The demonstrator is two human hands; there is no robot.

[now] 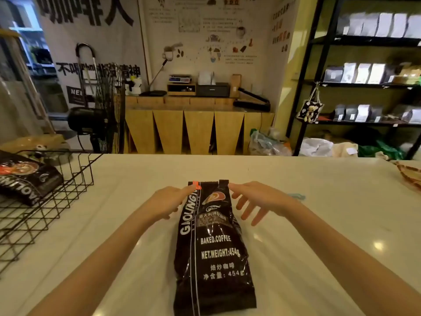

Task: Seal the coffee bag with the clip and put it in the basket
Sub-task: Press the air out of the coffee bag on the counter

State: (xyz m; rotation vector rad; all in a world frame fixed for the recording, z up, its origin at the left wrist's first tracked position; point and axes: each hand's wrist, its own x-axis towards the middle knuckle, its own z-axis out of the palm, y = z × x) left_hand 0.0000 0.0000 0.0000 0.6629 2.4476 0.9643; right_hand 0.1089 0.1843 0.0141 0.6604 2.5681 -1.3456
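A black coffee bag [214, 249] lies flat on the white counter, its top end pointing away from me. An orange clip [196, 184] sits at the bag's top left corner. My left hand [167, 201] rests beside the bag's upper left, its fingertips touching the clip; whether it pinches the clip I cannot tell. My right hand [255, 201] hovers at the bag's upper right with fingers spread, one fingertip at the top edge. The black wire basket [68, 179] stands at the left of the counter.
Another black coffee bag [25, 179] lies inside the basket. A small light-blue object [296, 196] lies on the counter [319, 224] behind my right wrist. A woven tray edge [410, 176] shows at far right. A fan and shelves stand beyond the counter.
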